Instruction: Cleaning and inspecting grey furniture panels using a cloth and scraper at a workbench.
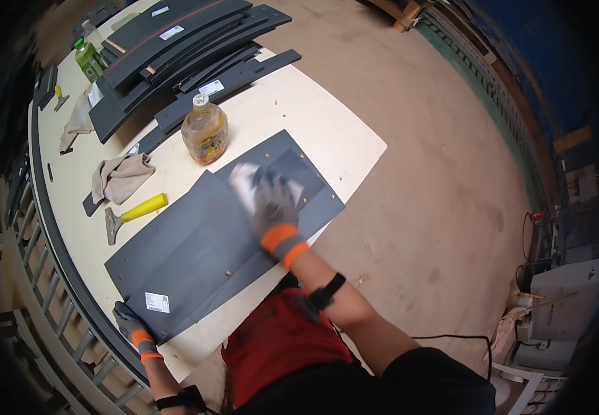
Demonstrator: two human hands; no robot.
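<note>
A large dark grey panel (196, 249) lies flat on the pale workbench (313, 117), with a white label near its close corner. My right hand (274, 204), in a grey glove with an orange cuff, presses a white cloth (242, 181) onto the panel's far end; the hand and cloth are motion-blurred. My left hand (131, 322), gloved the same way, grips the panel's near-left corner at the bench edge.
A plastic bottle of amber liquid (205, 131) stands just beyond the panel. A yellow-handled scraper (133, 213) and a crumpled beige rag (121, 176) lie to the left. Stacked dark panels (182, 48) fill the far end, near a green bottle (88, 61). Concrete floor lies to the right.
</note>
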